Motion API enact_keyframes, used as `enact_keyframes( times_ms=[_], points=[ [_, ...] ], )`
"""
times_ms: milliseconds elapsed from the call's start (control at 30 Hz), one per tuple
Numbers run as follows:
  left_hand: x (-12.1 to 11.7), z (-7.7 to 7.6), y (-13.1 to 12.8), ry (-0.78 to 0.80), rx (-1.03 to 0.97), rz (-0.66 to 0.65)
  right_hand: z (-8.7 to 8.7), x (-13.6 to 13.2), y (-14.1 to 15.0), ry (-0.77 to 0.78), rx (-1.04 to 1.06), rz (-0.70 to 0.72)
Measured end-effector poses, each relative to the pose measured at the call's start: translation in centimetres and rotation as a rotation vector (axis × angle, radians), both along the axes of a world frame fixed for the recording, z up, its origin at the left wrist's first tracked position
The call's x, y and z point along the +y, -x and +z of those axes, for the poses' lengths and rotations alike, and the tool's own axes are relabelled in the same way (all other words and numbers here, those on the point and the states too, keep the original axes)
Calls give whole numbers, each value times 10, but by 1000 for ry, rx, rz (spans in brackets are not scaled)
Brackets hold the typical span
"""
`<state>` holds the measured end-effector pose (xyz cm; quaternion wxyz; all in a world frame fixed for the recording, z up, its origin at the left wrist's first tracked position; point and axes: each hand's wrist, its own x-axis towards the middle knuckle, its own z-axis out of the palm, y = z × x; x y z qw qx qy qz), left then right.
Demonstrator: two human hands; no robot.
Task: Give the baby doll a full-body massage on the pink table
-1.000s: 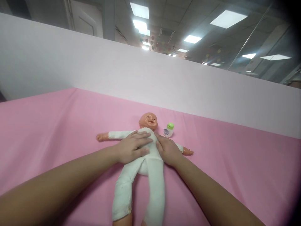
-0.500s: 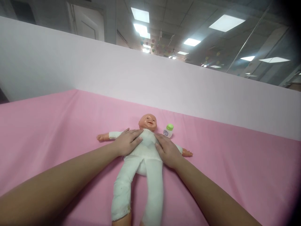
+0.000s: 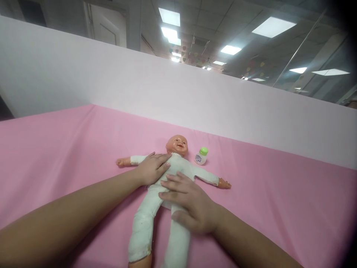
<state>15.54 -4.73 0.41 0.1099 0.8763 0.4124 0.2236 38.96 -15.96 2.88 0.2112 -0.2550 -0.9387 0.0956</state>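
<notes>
A baby doll (image 3: pixel 181 169) with a white cloth body and plastic head, hands and legs lies face up, its arms spread. My left hand (image 3: pixel 153 168) rests flat on the doll's chest and shoulder at the left, fingers stretched toward its neck. Over the doll's lower belly and the top of the right-hand leg is my right hand (image 3: pixel 192 203), its fingers spread; whether it touches the cloth I cannot tell. Neither hand grips anything. Beside the doll's head, on the right, stands a small clear bottle (image 3: pixel 201 156) with a green cap.
Pink sheeting (image 3: pixel 264 193) with soft creases covers the surface under the doll. A white wall panel (image 3: pixel 195 96) rises along the far side. Beyond it are a door (image 3: pixel 107 28) and lit ceiling panels (image 3: pixel 273 26).
My right hand has moved from the doll's chest at the right down to its lower belly, with the fingers turned left. The left hand stays on the chest.
</notes>
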Motion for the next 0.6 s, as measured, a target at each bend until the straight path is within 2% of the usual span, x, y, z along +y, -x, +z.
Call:
enact_keyframes(
  times_ms=[400, 600],
  points=[
    [-4, 2, -1, -1, 3, 13, -5, 18, -9, 105, -43, -106],
    [-5, 6, -3, -6, 6, 19, -13, 44, -24, 171, -25, -284]
  ],
)
